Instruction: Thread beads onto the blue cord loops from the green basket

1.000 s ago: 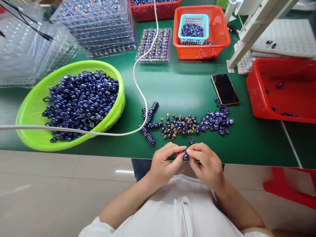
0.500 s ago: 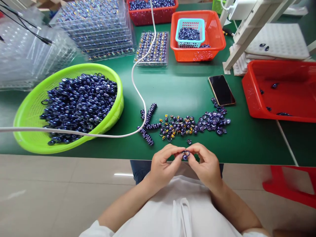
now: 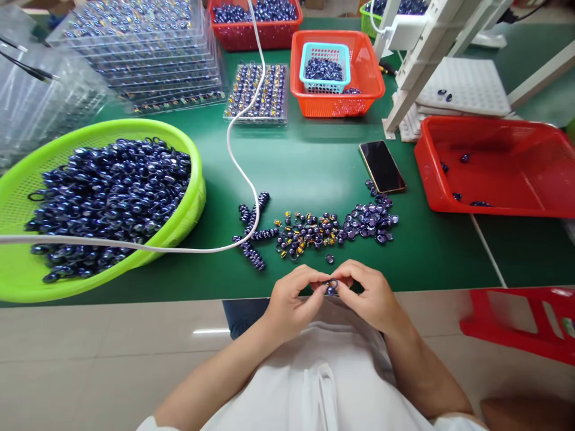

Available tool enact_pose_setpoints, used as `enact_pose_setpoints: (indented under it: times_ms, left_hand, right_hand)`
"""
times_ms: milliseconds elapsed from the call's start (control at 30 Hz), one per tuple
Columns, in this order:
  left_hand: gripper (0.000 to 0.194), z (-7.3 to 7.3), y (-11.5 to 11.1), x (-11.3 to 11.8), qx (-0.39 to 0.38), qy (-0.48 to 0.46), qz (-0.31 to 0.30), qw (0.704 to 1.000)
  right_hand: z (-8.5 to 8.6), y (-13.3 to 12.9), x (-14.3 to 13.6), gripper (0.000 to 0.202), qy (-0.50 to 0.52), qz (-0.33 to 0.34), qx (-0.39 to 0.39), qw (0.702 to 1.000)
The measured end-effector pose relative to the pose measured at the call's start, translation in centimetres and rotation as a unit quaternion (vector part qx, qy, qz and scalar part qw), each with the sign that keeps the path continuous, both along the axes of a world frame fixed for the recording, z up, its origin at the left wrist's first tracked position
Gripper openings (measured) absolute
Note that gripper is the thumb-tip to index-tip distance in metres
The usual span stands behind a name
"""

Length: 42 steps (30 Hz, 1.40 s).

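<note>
Between the fingertips of both hands is a small dark-blue ring-shaped piece with a shiny round bead (image 3: 331,291), just off the table's front edge. My left hand (image 3: 294,302) pinches its left side, and my right hand (image 3: 371,296) pinches the right side. Fingers partly cover the piece. Beyond the hands lie a pile of small dark-blue parts with yellow bits (image 3: 309,232), a heap of flat dark caps (image 3: 366,222) and several rows of stacked dark rings (image 3: 265,233). One lone cap (image 3: 329,258) rests close to my fingertips.
A green basket (image 3: 197,197) full of dark rings stands left, crossed by a white cable (image 3: 236,149). Behind are clear stacked trays (image 3: 148,66), a filled tray (image 3: 257,93) and an orange basket (image 3: 336,106). A phone (image 3: 383,166) and red bin (image 3: 494,167) are right.
The whole view has shifted, so the table's things appear farther left. Both hands keep their pinch on the ring-shaped piece, with hardly any change in pose.
</note>
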<state>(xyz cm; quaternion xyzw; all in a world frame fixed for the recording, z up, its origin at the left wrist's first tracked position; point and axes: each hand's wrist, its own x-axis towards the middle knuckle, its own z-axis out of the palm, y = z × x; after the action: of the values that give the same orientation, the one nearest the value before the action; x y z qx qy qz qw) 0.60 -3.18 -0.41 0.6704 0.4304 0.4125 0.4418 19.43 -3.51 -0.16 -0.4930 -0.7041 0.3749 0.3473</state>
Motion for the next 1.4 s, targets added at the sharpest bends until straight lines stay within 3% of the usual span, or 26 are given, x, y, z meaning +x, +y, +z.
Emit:
enact_pose_setpoints:
  times_ms: [67,133,233,433,567,733,867,1000,1167,1300,1400]
  left_hand:
    - [0.014,0.0,0.0,0.2,-0.014,-0.003,0.001,1.0]
    - [0.013,0.0,0.0,0.2,-0.036,-0.005,0.021,0.999]
    - [0.013,-0.3,0.1,0.0,-0.064,-0.009,0.058,0.996]
    - [0.013,-0.9,0.3,-0.4,-0.123,-0.025,0.081,0.989]
    - [0.016,-0.9,0.3,-0.6,-0.169,-0.062,0.094,0.979]
    - [0.015,-0.3,0.3,-0.3,-0.21,-0.154,0.056,0.964]
    - [0.012,0.1,0.1,0.8,-0.243,-0.252,-0.004,0.937]
    - [0.013,0.5,-0.1,1.0,-0.225,-0.267,0.001,0.937]
    - [0.018,0.8,0.3,-0.4,-0.278,-0.28,0.055,0.917]
    - [0.02,0.6,0.7,-1.1,-0.328,-0.324,0.079,0.884]
    - [0.021,0.2,0.8,-1.2,-0.356,-0.35,0.08,0.863]
  right_hand:
    - [0.1,0.4,2.3,0.008,-0.035,-0.009,0.014,0.999]
    - [-0.1,0.9,5.0,0.009,-0.092,-0.11,0.044,0.989]
    - [-0.8,1.9,8.5,0.014,-0.184,-0.241,0.08,0.95]
    - [-3.3,3.5,10.4,0.019,-0.292,-0.22,0.149,0.919]
    - [-3.5,3.2,9.4,0.017,-0.276,-0.242,0.177,0.913]
    - [-2.0,0.8,5.0,0.01,-0.043,-0.236,0.08,0.967]
    - [-1.7,-0.6,-0.2,0.013,0.094,-0.195,0.035,0.976]
    - [-2.0,-0.4,-2.8,0.029,0.062,-0.179,0.107,0.976]
    - [-2.1,0.7,-2.7,0.035,-0.054,-0.104,0.235,0.965]
    - [-1.7,0.6,-3.0,0.036,-0.044,-0.076,0.258,0.962]
    - [-1.6,0.0,-3.6,0.03,0.029,-0.082,0.21,0.974]
